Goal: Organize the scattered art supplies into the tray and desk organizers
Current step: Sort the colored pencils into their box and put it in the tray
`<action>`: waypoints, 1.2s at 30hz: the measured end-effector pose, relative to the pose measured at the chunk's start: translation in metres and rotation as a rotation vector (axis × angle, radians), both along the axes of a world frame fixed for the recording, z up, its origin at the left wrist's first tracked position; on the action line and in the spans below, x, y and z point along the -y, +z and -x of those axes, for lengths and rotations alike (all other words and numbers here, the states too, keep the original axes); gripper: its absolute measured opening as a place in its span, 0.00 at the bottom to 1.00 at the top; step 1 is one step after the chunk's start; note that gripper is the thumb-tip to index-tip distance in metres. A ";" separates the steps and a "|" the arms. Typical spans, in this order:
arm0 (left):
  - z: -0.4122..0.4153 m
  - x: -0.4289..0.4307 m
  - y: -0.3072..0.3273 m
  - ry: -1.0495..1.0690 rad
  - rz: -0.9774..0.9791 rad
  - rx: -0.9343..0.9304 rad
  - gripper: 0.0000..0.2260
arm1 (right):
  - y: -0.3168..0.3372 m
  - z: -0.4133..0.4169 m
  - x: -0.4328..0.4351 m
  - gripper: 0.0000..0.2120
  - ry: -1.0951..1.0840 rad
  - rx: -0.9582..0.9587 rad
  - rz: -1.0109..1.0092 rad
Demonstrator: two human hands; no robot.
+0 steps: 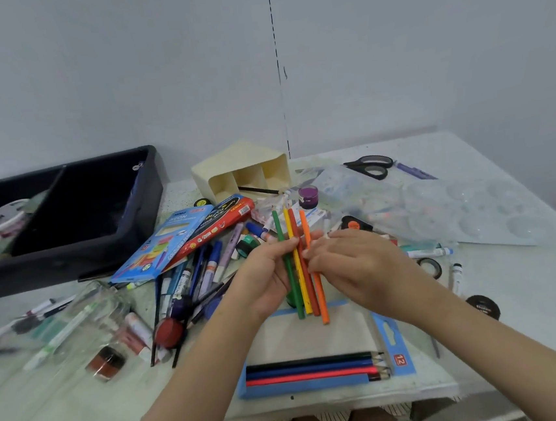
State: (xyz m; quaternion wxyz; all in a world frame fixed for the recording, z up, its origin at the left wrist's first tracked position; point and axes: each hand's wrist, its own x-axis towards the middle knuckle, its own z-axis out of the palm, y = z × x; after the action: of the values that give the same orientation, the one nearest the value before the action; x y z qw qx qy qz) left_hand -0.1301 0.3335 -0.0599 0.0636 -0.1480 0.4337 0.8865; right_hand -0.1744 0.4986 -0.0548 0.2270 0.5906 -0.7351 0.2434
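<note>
Four slim wooden coloured pencils (293, 232), green, yellow, red and orange, are held in a loose fan above the middle of the table, sharpened tips pointing away from the viewer. The left hand (269, 275) lies palm up beneath them, its fingers curled round the shafts from the left. The right hand (360, 263) comes in from the right, back upward, with its fingertips against the orange pencil; whether they pinch it or only touch it cannot be told. Just below the hands, at the near edge, a flat blue cardboard pencil box (303, 386) lies open, with black, blue and pink pencils side by side in it. To the left of the hands is a tangled heap of plastic pens and markers (200, 268), partly under two slanted cardboard boxes, one blue (171, 241) and one red (217, 226). Behind these, a cream plastic desk organizer (231, 160) lies tipped on its side, showing three square compartments. A black plastic tray (70, 257) with a centre divider sits at far left, holding rolls of tape (2, 220). Black-handled scissors (372, 165) and a clear moulded paint palette (456, 206) lie at far right on the pale speckled table (85, 408).
</note>
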 end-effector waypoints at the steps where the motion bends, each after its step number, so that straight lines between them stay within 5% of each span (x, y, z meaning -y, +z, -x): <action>1: -0.003 -0.001 0.000 0.001 0.005 -0.003 0.11 | 0.000 -0.003 0.000 0.10 -0.003 -0.001 0.005; 11: -0.034 0.001 0.001 -0.079 0.096 -0.039 0.10 | 0.003 -0.021 0.002 0.10 -0.145 0.334 0.218; 14: -0.045 0.002 0.003 -0.197 0.153 -0.081 0.11 | 0.013 -0.018 0.007 0.11 -0.327 0.712 0.226; 19: -0.058 0.004 0.003 -0.274 0.193 -0.086 0.12 | 0.022 -0.015 0.008 0.13 -0.189 1.232 0.229; 36: -0.074 0.019 0.010 -0.566 0.302 0.022 0.09 | 0.023 -0.026 0.010 0.14 -0.082 1.447 0.200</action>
State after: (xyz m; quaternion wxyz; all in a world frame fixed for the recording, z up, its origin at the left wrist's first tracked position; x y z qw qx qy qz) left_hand -0.0557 0.3141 -0.0497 0.2897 -0.0388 0.5837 0.7575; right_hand -0.1488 0.4883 -0.0319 -0.2538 0.2303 -0.6969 0.6300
